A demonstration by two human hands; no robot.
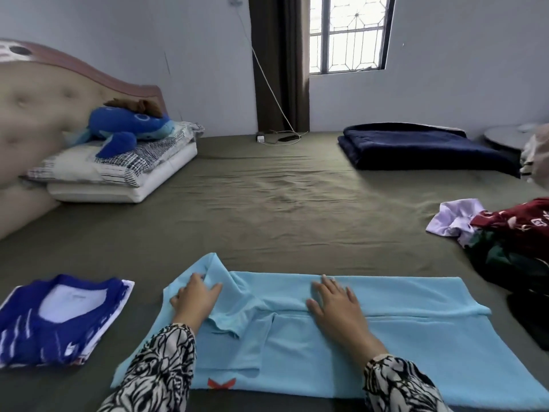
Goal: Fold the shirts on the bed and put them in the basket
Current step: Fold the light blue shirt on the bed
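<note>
A light blue shirt (pixel 416 337) lies spread across the near edge of the bed, its far side folded over lengthwise. My left hand (pixel 194 298) rests flat near the collar end, fingers on the turned-over sleeve. My right hand (pixel 338 304) presses flat on the fold line at the middle of the shirt. A folded blue and white shirt (pixel 56 319) lies to the left. A heap of unfolded clothes, dark red (pixel 517 224) and pale lilac (pixel 451 218), sits at the right edge. No basket is in view.
The olive bed sheet (pixel 267 209) stretches ahead. Pillows (pixel 118 173) with a blue plush toy (pixel 130 126) lie against the headboard at the left. A folded navy blanket (pixel 424 150) lies at the far right. A charger and phone (pixel 279 138) sit by the far edge.
</note>
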